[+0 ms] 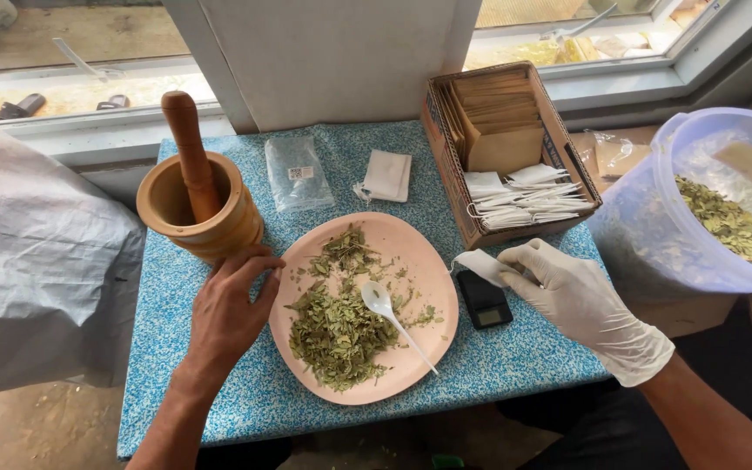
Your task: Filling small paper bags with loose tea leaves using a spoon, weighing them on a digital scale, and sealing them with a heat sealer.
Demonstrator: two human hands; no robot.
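- I look down on a small bench (pixel 219 383) with a blue speckled top, pushed against a window sill; its near and left edges drop to the floor, and a grey sheet (pixel 36 252) crowds the left side.
- Open room is scarce: a wooden mortar (pixel 219 228) with its pestle (pixel 191 152) stands at the back left, a cardboard box (pixel 446 165) of paper sachets at the back right, and a clear tub (pixel 724 261) of dried leaves stands off the right edge.
- My bare left hand (pixel 230 312) is loosely open, holding nothing, fingertips touching the left rim of the pink plate (pixel 411 252).
- My gloved right hand (pixel 580 300) pinches a small white sachet (pixel 479 264) just above the black pocket scale (pixel 484 300), which lies beside the plate's right rim.
- The plate sits between both hands, bearing dried leaves (pixel 337 326) and a white spoon (pixel 382 305).
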